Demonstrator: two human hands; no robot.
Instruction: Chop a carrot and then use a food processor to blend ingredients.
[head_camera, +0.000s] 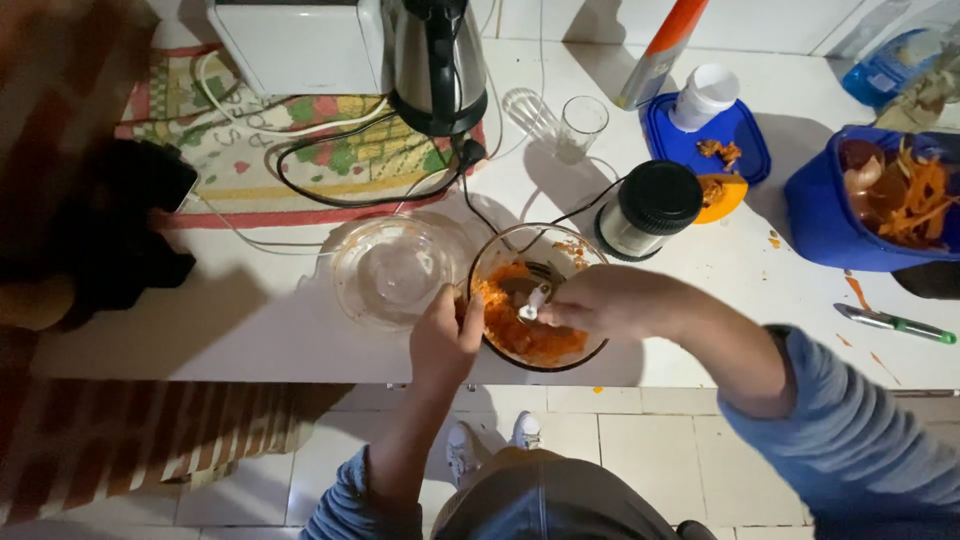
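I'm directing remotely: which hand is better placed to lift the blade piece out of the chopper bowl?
Right hand, probably: it is over the chopper bowl, fingers at the white blade piece. The left hand grips the bowl's near rim.

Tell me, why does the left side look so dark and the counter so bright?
Head view: light falls on the white counter, bright around the bowl; the left edge sinks into blurred shadow; both hands cast soft shadows; the wide lens bends the edges.

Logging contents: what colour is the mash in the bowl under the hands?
Orange mash, seen in the head view.
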